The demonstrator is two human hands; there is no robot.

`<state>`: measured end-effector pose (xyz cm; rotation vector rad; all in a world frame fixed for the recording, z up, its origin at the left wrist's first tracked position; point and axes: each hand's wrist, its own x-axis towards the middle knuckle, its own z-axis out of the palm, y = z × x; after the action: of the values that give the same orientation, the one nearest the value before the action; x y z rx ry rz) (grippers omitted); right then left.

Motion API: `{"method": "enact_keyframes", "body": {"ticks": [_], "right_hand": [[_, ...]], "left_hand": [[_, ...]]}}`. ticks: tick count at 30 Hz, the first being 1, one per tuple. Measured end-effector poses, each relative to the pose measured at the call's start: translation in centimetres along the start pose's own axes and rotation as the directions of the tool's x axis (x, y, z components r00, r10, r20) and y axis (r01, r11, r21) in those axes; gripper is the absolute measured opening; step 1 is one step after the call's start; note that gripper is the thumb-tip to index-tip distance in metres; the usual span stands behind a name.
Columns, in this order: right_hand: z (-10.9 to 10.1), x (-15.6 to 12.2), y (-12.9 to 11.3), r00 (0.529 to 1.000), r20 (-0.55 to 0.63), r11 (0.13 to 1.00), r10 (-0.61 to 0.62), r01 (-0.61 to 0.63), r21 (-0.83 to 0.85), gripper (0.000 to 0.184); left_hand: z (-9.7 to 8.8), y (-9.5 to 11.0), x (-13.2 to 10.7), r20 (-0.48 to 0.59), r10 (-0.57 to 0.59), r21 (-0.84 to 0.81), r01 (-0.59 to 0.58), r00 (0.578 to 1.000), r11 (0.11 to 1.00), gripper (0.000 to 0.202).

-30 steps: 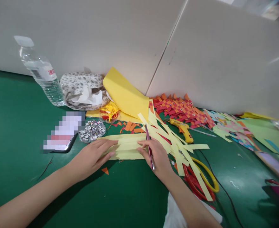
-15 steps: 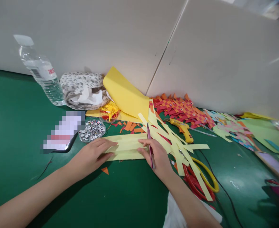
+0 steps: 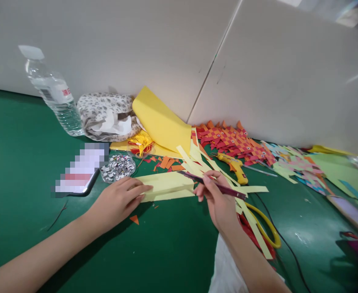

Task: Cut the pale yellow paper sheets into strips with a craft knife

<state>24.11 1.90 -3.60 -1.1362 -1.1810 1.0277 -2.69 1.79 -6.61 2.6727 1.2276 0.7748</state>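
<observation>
My left hand [image 3: 122,201] pinches the left end of a folded pale yellow paper [image 3: 166,185], with its fingers closed over the edge. A slim dark purple craft knife [image 3: 223,188] is in my right hand [image 3: 220,199], gripped between thumb and fingers, its dark tip pointing left above the paper's right end. Beneath and behind the right hand lie loose pale yellow paper strips [image 3: 255,228]. Scissors with red and yellow handles [image 3: 272,219] are partly covered by those strips and my right forearm.
Along the wall stand a water bottle [image 3: 55,93], a tissue pouch [image 3: 105,99] and yellow paper [image 3: 162,120]. A phone [image 3: 84,171] and a bag of googly eyes [image 3: 118,167] lie left. Rightward are a yellow glue gun [image 3: 235,167] and woven red-orange paper fish [image 3: 228,140].
My right hand has moved right, off the paper, and the knife has swung from nearly upright to lying across, tip leftward. My left hand stays on the paper's left end.
</observation>
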Motion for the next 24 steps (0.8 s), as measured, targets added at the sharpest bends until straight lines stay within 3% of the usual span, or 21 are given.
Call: {"method": "enact_keyframes", "body": {"ticks": [5,10,24], "right_hand": [[0.2,0.2,0.1,0.991,0.093,0.992,0.094,-0.101,0.071,0.019],[0.3,0.4,-0.1,0.996,0.041,0.992,0.084,-0.088,0.088,0.021],[2.3,-0.3,0.3,0.963,0.159,0.974,0.216,-0.200,-0.109,0.028]], "left_hand": [[0.0,0.1,0.1,0.005,-0.008,-0.009,0.008,1.000,1.000,0.026],[-0.1,0.0,0.1,0.010,-0.003,-0.031,0.003,1.000,1.000,0.026],[0.2,-0.4,0.0,0.026,0.001,-0.027,0.000,1.000,1.000,0.025]]}}
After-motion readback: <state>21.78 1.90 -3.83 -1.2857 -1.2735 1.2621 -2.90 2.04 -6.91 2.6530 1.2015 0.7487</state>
